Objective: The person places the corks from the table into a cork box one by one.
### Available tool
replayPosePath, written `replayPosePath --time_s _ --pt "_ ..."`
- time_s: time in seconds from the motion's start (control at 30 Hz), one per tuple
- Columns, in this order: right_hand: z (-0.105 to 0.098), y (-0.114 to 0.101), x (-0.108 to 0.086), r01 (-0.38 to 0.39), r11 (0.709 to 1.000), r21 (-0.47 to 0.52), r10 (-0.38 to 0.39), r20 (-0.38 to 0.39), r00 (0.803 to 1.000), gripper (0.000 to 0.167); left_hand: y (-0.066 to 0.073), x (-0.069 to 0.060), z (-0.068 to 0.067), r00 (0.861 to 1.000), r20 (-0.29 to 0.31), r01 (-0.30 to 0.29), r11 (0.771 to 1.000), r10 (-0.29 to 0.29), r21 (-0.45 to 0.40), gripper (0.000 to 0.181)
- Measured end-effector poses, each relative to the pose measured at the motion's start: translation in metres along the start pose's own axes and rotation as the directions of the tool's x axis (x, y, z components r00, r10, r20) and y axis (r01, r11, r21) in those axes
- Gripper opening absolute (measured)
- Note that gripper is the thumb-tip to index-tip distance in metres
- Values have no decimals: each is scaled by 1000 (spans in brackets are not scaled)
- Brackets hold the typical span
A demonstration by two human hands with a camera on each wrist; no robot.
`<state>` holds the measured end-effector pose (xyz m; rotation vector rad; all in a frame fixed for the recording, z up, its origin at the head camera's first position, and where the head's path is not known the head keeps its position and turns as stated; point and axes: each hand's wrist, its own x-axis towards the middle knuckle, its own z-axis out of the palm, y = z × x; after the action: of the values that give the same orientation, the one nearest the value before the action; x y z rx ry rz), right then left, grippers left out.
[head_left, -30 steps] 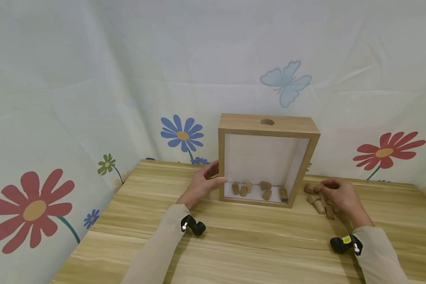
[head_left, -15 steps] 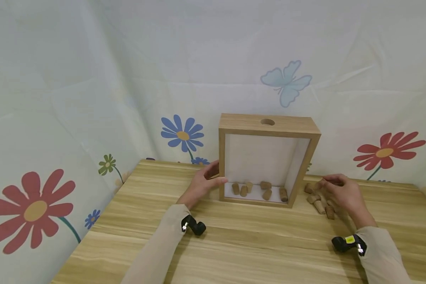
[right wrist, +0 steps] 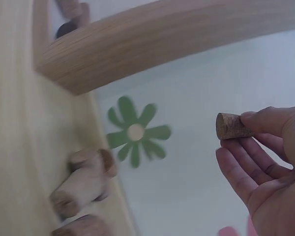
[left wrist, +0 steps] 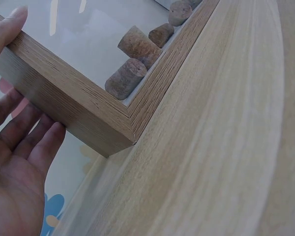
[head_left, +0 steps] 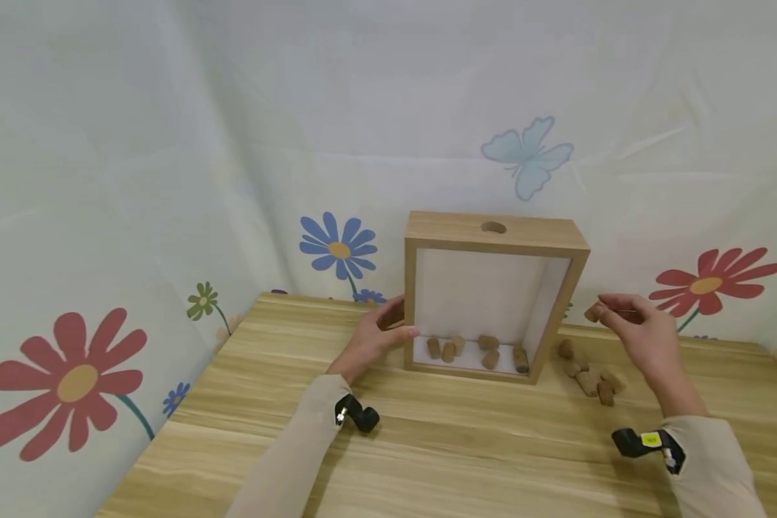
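A wooden shadow box point(head_left: 497, 243) with a round hole point(head_left: 494, 228) in its top stands upright on the table, several corks point(head_left: 490, 359) lying inside on its white floor. At its left side my left hand point(head_left: 370, 339) holds the frame, the thumb on the front rim and the fingers along the side point(left wrist: 37, 132). My right hand point(head_left: 650, 345) pinches a single cork point(right wrist: 231, 126) between thumb and fingers, raised off the table to the right of the box. Below it lies a loose pile of corks point(head_left: 585, 381).
The wood-grain table point(head_left: 466, 446) reaches toward me in front of the box. Close behind hangs a pale cloth backdrop point(head_left: 388, 108) printed with flowers and a butterfly.
My right hand has lifted a cork up from the pile, moving slightly right. The left hand keeps its hold on the box. The head view has shifted a little.
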<state>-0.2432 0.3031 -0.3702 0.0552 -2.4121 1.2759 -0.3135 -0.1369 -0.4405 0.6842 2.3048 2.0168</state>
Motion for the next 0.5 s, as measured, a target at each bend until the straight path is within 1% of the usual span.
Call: replayPosePath --time_s 0.07,0.2,0.3,0.5 --pt "-3 -8 0 20 1000 3 -20 -21 1000 46 -1 1 1 1000 0 -1 1000 1 0 79" --pt "-11 -25 2 44 998 -36 -46 -66 997 47 -1 1 2 1000 -2 3 1000 -3 -2 78" --pt "-17 -37 5 68 996 -52 -72 -84 994 45 0 1 1 1000 -4 6 1000 -6 1 79" --pt "-31 -66 13 151 988 14 -149 -93 984 39 1 0 1 1000 -5 6 1000 -6 2 76"
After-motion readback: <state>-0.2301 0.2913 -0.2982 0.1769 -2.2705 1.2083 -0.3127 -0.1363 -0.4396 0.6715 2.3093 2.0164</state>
